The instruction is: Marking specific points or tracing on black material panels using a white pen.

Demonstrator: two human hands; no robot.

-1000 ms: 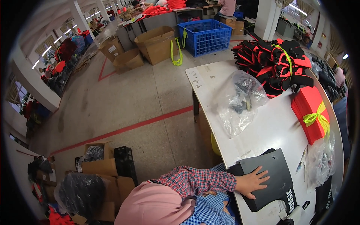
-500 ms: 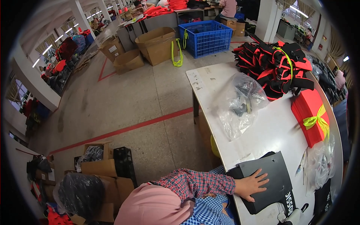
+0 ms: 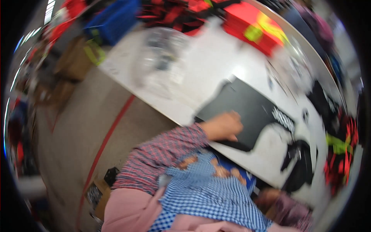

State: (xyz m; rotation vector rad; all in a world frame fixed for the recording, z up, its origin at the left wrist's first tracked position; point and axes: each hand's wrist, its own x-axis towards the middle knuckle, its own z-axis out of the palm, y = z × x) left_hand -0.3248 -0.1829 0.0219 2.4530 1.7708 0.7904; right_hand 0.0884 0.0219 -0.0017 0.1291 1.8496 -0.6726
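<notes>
A stack of flat black panels (image 3: 247, 104) with white lettering at one end lies near the front edge of the white table (image 3: 208, 62). My left hand (image 3: 224, 125) rests over its near left part, fingers curled inward. Whether anything is in those fingers is hidden. Low at the right, my right hand (image 3: 268, 199) is beside the table's front edge, smeared by motion; its fingers cannot be made out. Close to it on the table lies a black strap-like piece (image 3: 299, 164). Between the panels and that piece is a pale, curved shape, blurred.
Farther back on the table are a clear plastic bag (image 3: 160, 58), a red stack tied with a yellow band (image 3: 251, 29) and black-and-red pieces (image 3: 174, 13). Black-and-red goods (image 3: 342, 149) are at the right. A blue crate (image 3: 112, 23) and cardboard boxes (image 3: 71, 60) stand on the floor.
The view has swung right, blurring everything. My left hand has gone from spread flat on the black panels to curled fingers. My right hand has come into view.
</notes>
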